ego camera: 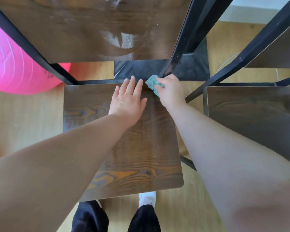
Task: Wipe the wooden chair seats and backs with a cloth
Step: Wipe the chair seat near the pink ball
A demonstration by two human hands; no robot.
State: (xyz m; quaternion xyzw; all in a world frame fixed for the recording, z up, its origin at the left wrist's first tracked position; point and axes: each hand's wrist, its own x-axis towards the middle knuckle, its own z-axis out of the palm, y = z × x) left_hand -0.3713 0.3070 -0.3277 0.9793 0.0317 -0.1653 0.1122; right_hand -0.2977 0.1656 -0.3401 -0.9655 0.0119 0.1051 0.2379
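Head view only.
- The left hand (128, 97) is laid flat on the chair seat (124, 139) with fingers straight. Nothing is held; the seat looks braced by it.
- The teal cloth (153, 83) is bunched in the right hand (170, 91), fingers curled round it. It is pressed at the seat's far corner, just beside the left fingertips and at the foot of the black frame post (179, 47).
- The chair back (90, 30) is seen beyond both hands, with smeared streaks on it.
- Pale specks (155, 153) are scattered on the seat under the right forearm.
- A second chair (249, 106) is set right of the right arm, and a pink ball (15, 69) left of the left arm.

Risks, as judged:
- The contact patch is small because the cloth is bunched, so strips are likely missed.
- Specks could be pushed onto the floor or into the post gap instead of being lifted.
- More streaks could be left on the back if the cloth is loaded with dirt.
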